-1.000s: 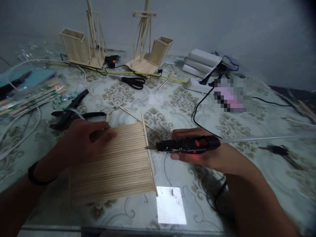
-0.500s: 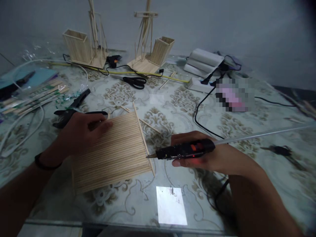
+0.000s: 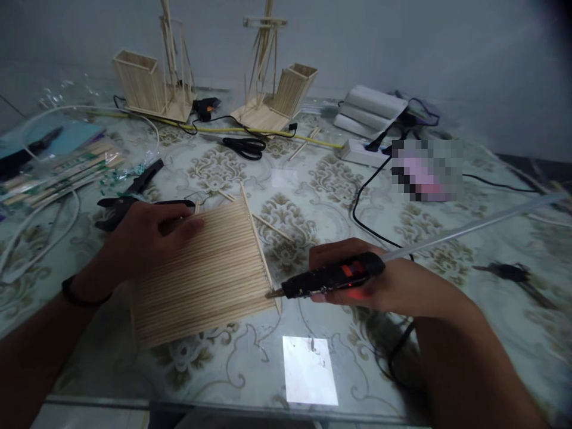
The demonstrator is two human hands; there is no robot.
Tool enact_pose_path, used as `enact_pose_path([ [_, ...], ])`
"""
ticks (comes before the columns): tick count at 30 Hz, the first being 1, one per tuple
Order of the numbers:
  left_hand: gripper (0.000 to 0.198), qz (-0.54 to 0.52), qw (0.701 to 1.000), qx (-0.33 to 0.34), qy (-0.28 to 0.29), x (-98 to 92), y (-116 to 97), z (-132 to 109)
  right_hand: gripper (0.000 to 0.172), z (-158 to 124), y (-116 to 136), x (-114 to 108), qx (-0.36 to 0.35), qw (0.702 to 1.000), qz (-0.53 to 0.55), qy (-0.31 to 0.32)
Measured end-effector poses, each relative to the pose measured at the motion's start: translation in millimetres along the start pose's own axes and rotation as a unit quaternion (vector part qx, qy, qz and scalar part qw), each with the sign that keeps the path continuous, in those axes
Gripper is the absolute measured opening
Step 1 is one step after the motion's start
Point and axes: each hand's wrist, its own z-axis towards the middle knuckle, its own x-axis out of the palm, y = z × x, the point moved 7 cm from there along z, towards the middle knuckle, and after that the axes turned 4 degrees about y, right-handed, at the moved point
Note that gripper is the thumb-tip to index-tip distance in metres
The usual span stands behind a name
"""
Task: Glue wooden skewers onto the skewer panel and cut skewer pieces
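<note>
A flat panel of thin wooden sticks (image 3: 214,268) lies at an angle on the table, with one stick (image 3: 259,244) running across the row ends at its right edge. My left hand (image 3: 156,238) holds the panel at its left side, thumb and finger near the top edge. My right hand (image 3: 357,280) is wrapped around a black glue gun (image 3: 330,275) with a small red light. A clear glue stick (image 3: 465,226) sticks out of its back. The nozzle points left and meets the panel near the lower right corner. Small glossy glue spots line the edge stick.
Pliers (image 3: 138,185) lie beyond my left hand, near bagged sticks (image 3: 67,173). Scissors (image 3: 245,148) and two stick models (image 3: 138,83) (image 3: 295,89) stand farther back. A power strip (image 3: 364,154) trails a black cable at right. Loose sticks (image 3: 272,226) lie behind the panel.
The glue gun's nozzle has moved slightly down along the panel's right edge, toward the near corner. My left hand and the panel stay in place.
</note>
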Motion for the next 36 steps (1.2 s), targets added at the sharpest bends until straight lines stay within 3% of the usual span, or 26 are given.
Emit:
enact_pose_path([
  [3,0.043,0.007,1.000,0.012,0.013,3.2,-3,-1,0.037,1,4,-5,-0.018,0.999,-0.005,-0.031],
  [10,0.044,-0.004,1.000,0.012,-0.002,1.5,0,-1,0.037,-2,2,-5,-0.001,0.999,-0.003,-0.032],
  [18,0.044,-0.004,1.000,0.017,-0.024,-2.9,3,0,0.036,-1,0,1,0.008,1.000,-0.006,0.014],
  [31,0.040,-0.003,0.992,0.090,0.084,17.4,-21,-9,0.040,3,7,-5,-0.048,0.997,-0.037,-0.046],
  [36,0.038,-0.008,0.990,0.108,0.090,18.5,-26,-12,0.039,3,7,-9,-0.057,0.995,-0.031,-0.078],
])
